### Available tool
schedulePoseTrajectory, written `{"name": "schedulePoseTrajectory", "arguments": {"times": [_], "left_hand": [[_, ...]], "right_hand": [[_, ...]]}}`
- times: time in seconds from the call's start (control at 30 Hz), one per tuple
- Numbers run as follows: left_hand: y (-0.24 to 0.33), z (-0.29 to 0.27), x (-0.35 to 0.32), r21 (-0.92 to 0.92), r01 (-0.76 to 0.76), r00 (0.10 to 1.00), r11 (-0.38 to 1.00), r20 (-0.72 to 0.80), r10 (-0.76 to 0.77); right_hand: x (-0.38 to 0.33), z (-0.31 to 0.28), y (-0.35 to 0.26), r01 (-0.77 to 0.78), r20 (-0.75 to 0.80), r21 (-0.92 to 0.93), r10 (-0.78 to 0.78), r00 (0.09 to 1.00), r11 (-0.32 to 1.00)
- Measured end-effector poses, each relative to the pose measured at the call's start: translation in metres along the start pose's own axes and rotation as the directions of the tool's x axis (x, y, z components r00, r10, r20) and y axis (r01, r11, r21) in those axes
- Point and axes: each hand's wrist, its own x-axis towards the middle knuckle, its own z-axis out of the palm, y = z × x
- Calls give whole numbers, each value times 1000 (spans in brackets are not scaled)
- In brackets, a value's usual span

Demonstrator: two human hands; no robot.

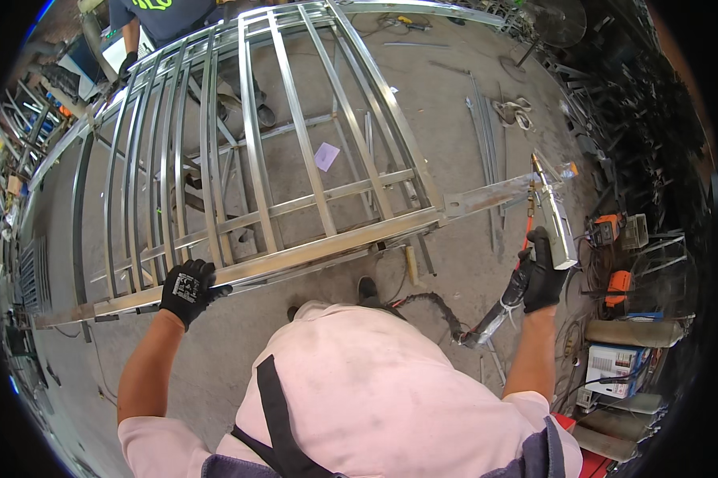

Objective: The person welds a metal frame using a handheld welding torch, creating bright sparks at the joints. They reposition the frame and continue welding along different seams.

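1. Resting on the front rail of the frame (335, 243), the left hand (187, 291) is seen with fingers close together; whether the rail is gripped cannot be told.
2. A metal tube (560, 231) is clasped by the right hand's (543, 275) curled fingers, and a torch (515, 291) is held alongside.
3. The frame is placed before the person; a co-worker's glove (128, 65) is seen at its far-left side.

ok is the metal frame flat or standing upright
The frame lies flat: the floor shows between its bars, and the left hand is on its near rail.
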Motion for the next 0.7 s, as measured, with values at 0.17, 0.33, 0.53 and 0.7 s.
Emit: {"name": "schedulePoseTrajectory", "arguments": {"times": [0.17,0.33,0.53,0.7], "left_hand": [[3,-7,4,-12,-26,996,1000,85,27],[20,-8,8,-4,67,983,998,169,-66],[27,0,27,-21,272,927,962,273,-256],[20,-2,26,-108,288,914,952,329,-239]], "right_hand": [[-7,0,-4,-64,43,50,62,997,997],[-12,2,4,-13,0,45,13,1000,999],[-22,-8,13,-70,29,0,70,997,998],[-26,-18,21,98,88,-175,-84,993,980]]}}
